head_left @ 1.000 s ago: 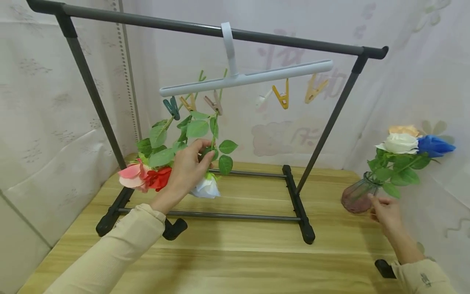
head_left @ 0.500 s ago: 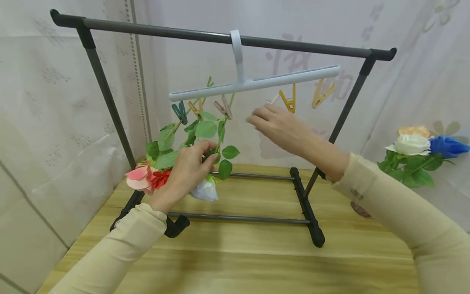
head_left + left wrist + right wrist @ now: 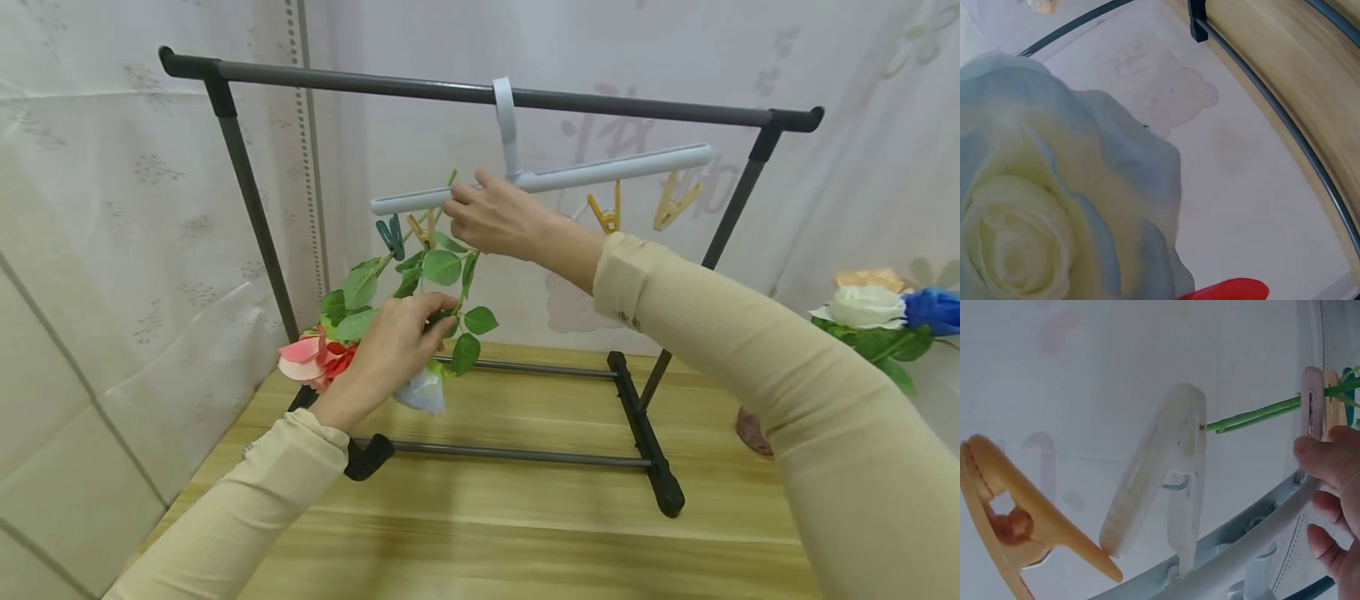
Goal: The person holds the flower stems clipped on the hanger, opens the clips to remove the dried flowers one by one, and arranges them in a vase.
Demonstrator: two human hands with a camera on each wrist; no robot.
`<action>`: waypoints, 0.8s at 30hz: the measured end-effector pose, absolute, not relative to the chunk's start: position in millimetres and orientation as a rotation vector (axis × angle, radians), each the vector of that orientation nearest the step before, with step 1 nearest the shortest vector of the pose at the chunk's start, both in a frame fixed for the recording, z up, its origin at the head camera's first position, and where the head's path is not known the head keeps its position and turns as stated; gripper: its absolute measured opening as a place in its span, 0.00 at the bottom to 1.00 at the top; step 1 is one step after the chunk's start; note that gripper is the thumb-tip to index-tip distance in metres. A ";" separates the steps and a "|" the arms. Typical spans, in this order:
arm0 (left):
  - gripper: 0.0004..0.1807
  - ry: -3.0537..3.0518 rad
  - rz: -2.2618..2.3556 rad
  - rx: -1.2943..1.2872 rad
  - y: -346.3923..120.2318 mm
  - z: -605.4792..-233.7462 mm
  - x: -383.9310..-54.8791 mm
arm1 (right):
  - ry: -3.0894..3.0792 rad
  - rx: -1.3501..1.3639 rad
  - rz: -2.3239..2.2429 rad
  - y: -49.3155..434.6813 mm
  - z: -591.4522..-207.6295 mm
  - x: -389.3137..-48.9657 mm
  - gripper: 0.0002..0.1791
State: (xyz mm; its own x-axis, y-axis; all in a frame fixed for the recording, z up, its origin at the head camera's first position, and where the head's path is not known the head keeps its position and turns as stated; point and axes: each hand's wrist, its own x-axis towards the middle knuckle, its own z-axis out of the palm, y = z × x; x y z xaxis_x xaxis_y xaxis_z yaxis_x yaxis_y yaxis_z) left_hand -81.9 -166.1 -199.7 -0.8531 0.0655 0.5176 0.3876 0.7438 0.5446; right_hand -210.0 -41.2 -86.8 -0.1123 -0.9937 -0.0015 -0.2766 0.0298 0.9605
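Observation:
My left hand (image 3: 401,333) pinches the leafy stem of a pale blue-white rose (image 3: 422,390), which hangs head down. In the left wrist view this rose (image 3: 1022,219) fills the left side. My right hand (image 3: 498,218) is raised to the left half of a white hanger (image 3: 615,172). In the right wrist view one fingertip overlaps the lower part of a pink clothespin (image 3: 1312,406), with a green stem (image 3: 1254,415) crossing behind it. Two other fingertips are apart from the clothespin, by the hanger bar. Whether they pinch it, I cannot tell.
A dark metal rack (image 3: 375,83) carries the hanger. A teal clothespin (image 3: 392,237) holds a stem left of a light orange one. Pink and red roses (image 3: 303,358) hang below. White and yellow clothespins (image 3: 607,212) hang at right. White and blue roses (image 3: 866,308) stand far right above a vase (image 3: 752,433).
My right hand has moved from beside the vase, past the white clothespin, to the pink clothespin. The left hand keeps its pinch on the stem. The head view has shifted, moving the scene rightward.

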 end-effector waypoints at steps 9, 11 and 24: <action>0.13 -2.511 -0.934 -0.323 -171.3 -194.5 -79.3 | -1.462 1.422 -1.226 -47.7 -85.3 -212.3 0.08; 0.13 -2.526 -0.960 -0.314 -173.2 -194.4 -79.5 | -1.460 1.443 -1.258 -49.2 -83.9 -212.3 0.07; 0.15 -2.649 -1.082 -0.235 -177.0 -187.3 -86.8 | -1.462 1.477 -1.384 -57.5 -76.1 -205.3 0.07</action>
